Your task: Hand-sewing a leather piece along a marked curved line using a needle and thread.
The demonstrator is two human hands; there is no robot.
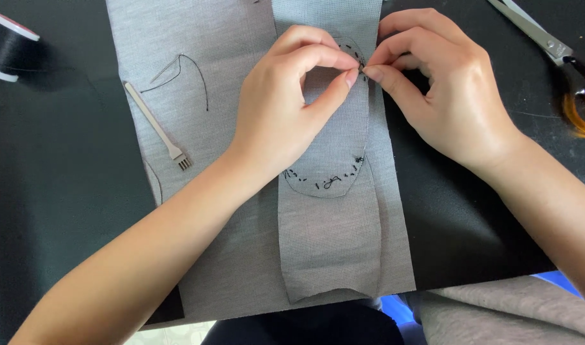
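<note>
1. Both forearms come in from the near edge, bare, one from the left and one from the right.
2. Under them lies a black table (56, 191), smooth and matte.
3. On the table is a wide grey cloth (177, 38), finely woven and flat, and on top of it a narrower grey strip (331, 249) with a rounded near end.
4. On the strip lies an oval patch (334, 156) of the same fabric. Black stitches run along its near curve and right edge; the left edge shows none, so I judge the seam is about half done.
5. My left hand (276, 108) pinches the far right edge of the patch, thumb and forefinger closed.
6. My right hand (443, 83) pinches at the same spot; something thin, perhaps a needle, is too small to tell.
7. Scissors (535, 32) lie far right, a black thread spool (8, 45) far left.
8. A small pronged metal tool (158, 128) and a loose black thread (184, 73) rest on the cloth.
</note>
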